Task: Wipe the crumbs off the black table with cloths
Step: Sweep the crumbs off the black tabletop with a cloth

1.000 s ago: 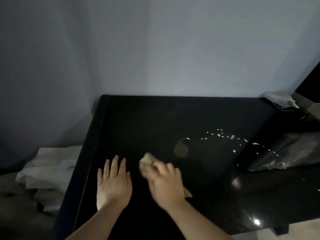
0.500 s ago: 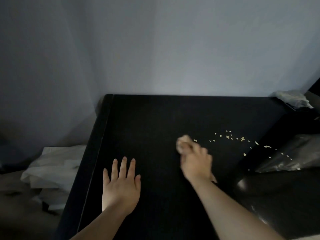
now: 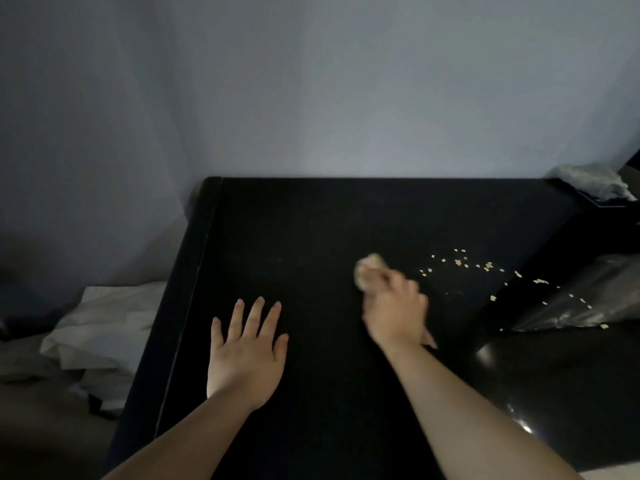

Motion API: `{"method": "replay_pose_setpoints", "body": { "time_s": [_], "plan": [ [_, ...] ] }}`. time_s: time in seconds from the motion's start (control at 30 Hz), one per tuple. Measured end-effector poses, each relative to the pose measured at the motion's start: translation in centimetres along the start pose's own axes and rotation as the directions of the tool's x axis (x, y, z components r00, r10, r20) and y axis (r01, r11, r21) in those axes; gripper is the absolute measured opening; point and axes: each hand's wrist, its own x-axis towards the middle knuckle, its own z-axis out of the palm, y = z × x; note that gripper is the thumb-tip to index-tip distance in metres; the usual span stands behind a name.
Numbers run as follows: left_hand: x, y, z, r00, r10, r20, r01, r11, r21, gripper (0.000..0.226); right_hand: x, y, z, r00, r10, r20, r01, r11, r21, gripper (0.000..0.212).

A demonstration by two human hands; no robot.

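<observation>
Two hands (image 3: 247,355) (image 3: 394,313), one cloth (image 3: 369,271), scattered crumbs (image 3: 460,263)

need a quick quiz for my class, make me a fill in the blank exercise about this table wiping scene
1. The right hand grips a crumpled ____ on the black table.
2. The left hand lies flat on the table, fingers spread, holding ____.
3. The crumbs lie scattered on the table to the ____ of the right hand.

Missing words: cloth; nothing; right.
</observation>
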Motion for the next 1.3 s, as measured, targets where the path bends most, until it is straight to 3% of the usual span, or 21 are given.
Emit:
{"method": "replay_pose_setpoints", "body": {
  "time_s": [0.07, 0.13, 0.17, 0.23, 0.3, 0.33, 0.4, 0.47, 0.57, 0.6, 0.67, 0.73, 0.8, 0.87, 0.93, 1.03, 1.07, 1.13, 1.2, 1.27, 1.3],
  "plan": [
    [0.1, 0.1, 0.0, 1.0, -0.001, 0.004, 0.001, 1.0, 0.016, 0.056, 0.1, 3.5, -0.9, 0.952, 0.304, 0.036, -0.302, 0.952, -0.051, 0.041],
    [0.3, 0.2, 0.1, 1.0, -0.002, 0.008, 0.002, 1.0, 0.026, 0.056, -1.0, 2.7, -1.5, 0.914, 0.402, 0.053, -0.394, 0.911, -0.124, 0.042],
    [0.3, 0.3, 0.1, 1.0, -0.001, 0.005, 0.001, 1.0, 0.027, 0.056, -2.1, 0.9, -1.5, 0.955, 0.296, 0.001, -0.294, 0.95, -0.11, 0.041],
    [0.4, 0.3, 0.0, 1.0, 0.006, -0.003, -0.006, 1.0, 0.031, 0.056, -4.9, -2.8, -0.7, 0.991, -0.111, -0.069, 0.113, 0.993, 0.019, 0.044],
    [0.5, 0.3, 0.0, 1.0, 0.022, -0.009, -0.022, 0.999, 0.025, 0.056, -6.7, -4.5, -0.4, 0.879, -0.476, -0.001, 0.471, 0.869, 0.152, 0.043],
    [0.4, 0.3, 0.0, 0.999, 0.033, -0.011, -0.033, 0.999, 0.025, 0.055, -6.0, -4.1, -0.6, 0.845, -0.532, 0.052, 0.512, 0.834, 0.206, 0.041],
    [0.3, 0.4, -0.1, 0.998, 0.057, -0.013, -0.057, 0.998, 0.03, 0.054, -4.1, -1.1, -0.7, 0.919, -0.393, 0.025, 0.387, 0.912, 0.133, 0.039],
    [0.2, 0.4, -0.3, 0.997, 0.078, -0.016, -0.078, 0.996, 0.036, 0.054, -2.5, 3.0, -1.3, 0.999, -0.047, -0.018, 0.047, 0.999, -0.022, 0.041],
    [0.2, 0.5, -0.4, 0.994, 0.113, 0.001, -0.113, 0.992, 0.051, 0.055, -2.5, 5.5, -2.3, 0.945, 0.318, 0.073, -0.313, 0.947, -0.069, 0.049],
    [0.2, 0.6, -0.4, 0.992, 0.122, 0.009, -0.123, 0.991, 0.055, 0.055, -3.3, 4.4, -2.3, 0.956, 0.29, 0.053, -0.287, 0.956, -0.062, 0.047],
    [0.3, 0.7, -0.5, 0.991, 0.131, 0.024, -0.132, 0.989, 0.062, 0.056, -5.9, 0.7, -2.1, 0.999, 0.024, -0.031, -0.023, 0.999, 0.042, 0.045],
    [0.4, 0.8, -0.5, 0.99, 0.135, 0.04, -0.137, 0.988, 0.066, 0.057, -8.6, -1.5, -1.6, 0.941, -0.337, 0.004, 0.335, 0.937, 0.099, 0.05],
    [0.4, 1.0, -0.5, 0.992, 0.12, 0.044, -0.122, 0.991, 0.049, 0.056, -7.9, -1.1, -1.9, 0.878, -0.478, 0.016, 0.469, 0.867, 0.17, 0.052],
    [0.3, 1.6, -0.6, 0.996, 0.083, 0.033, -0.084, 0.996, 0.026, 0.056, -6.2, 1.5, -1.7, 0.937, -0.347, -0.026, 0.348, 0.93, 0.123, 0.05],
    [0.0, 2.8, -0.6, 0.995, 0.086, 0.039, -0.088, 0.996, 0.028, 0.057, -5.0, 5.2, -1.9, 0.994, -0.045, -0.102, 0.049, 0.998, 0.03, 0.049],
    [-0.9, 5.6, -0.1, 0.981, 0.178, 0.08, -0.183, 0.982, 0.053, 0.057, -4.5, 9.6, -3.3, 0.933, 0.358, -0.04, -0.359, 0.933, -0.005, 0.048],
    [-1.0, 6.4, 0.1, 0.979, 0.186, 0.085, -0.19, 0.98, 0.052, 0.057, -5.0, 9.4, -3.7, 0.907, 0.42, -0.018, -0.42, 0.907, -0.021, 0.047],
    [-1.0, 7.5, 0.4, 0.982, 0.172, 0.078, -0.177, 0.983, 0.053, 0.057, -7.0, 7.0, -3.8, 0.952, 0.29, -0.099, -0.29, 0.957, 0.016, 0.047],
    [-1.0, 8.1, 0.5, 0.986, 0.152, 0.071, -0.157, 0.985, 0.071, 0.057, -9.7, 4.3, -3.4, 0.995, -0.074, -0.063, 0.078, 0.995, 0.064, 0.053],
    [-0.9, 8.3, 0.7, 0.987, 0.14, 0.074, -0.146, 0.986, 0.085, 0.056, -10.4, 4.3, -3.6, 0.938, -0.346, 0.032, 0.341, 0.933, 0.113, 0.049],
    [-0.9, 8.4, 0.7, 0.987, 0.142, 0.08, -0.148, 0.985, 0.087, 0.056, -9.5, 5.6, -3.9, 0.927, -0.372, 0.039, 0.366, 0.924, 0.112, 0.044]
  ]
}}
